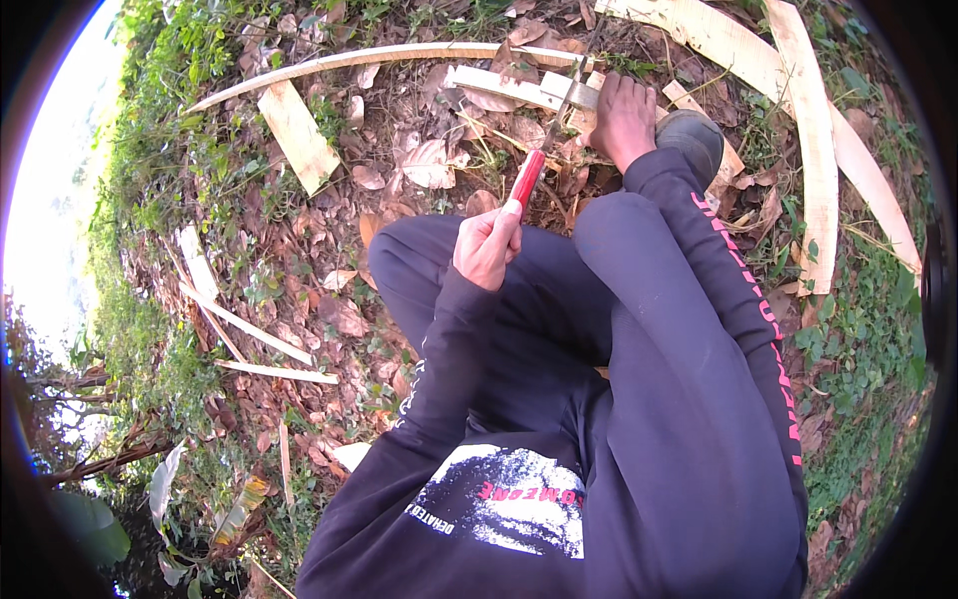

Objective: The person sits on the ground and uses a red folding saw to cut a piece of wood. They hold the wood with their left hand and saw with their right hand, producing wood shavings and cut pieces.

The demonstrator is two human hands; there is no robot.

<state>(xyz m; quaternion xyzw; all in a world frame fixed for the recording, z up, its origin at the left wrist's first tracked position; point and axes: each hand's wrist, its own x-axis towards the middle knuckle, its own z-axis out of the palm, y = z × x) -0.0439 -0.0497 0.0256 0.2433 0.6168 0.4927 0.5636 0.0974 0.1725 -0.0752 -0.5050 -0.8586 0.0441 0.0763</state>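
My left hand (487, 245) is closed round the end of the red handle of a tool (527, 182). Its narrow metal blade slants up and away over the pale wood. The blade is too small to show whether it is a saw or a knife. My right hand (624, 118) lies close to the right of the blade, fingers bent down over the end of a pale wooden strip (499, 84); the fingertips are partly hidden. Against the ground beside that hand rests my dark shoe (689, 142), near another wooden piece (733, 165).
A long curved wooden strip (379, 57) lies beyond the work. Wide planks (813, 150) are at the right, a short board (299, 138) at the left, thinner sticks (249, 324) nearer. Dry leaves (429, 163) and green plants cover the ground. My bent legs (659, 299) surround the near side.
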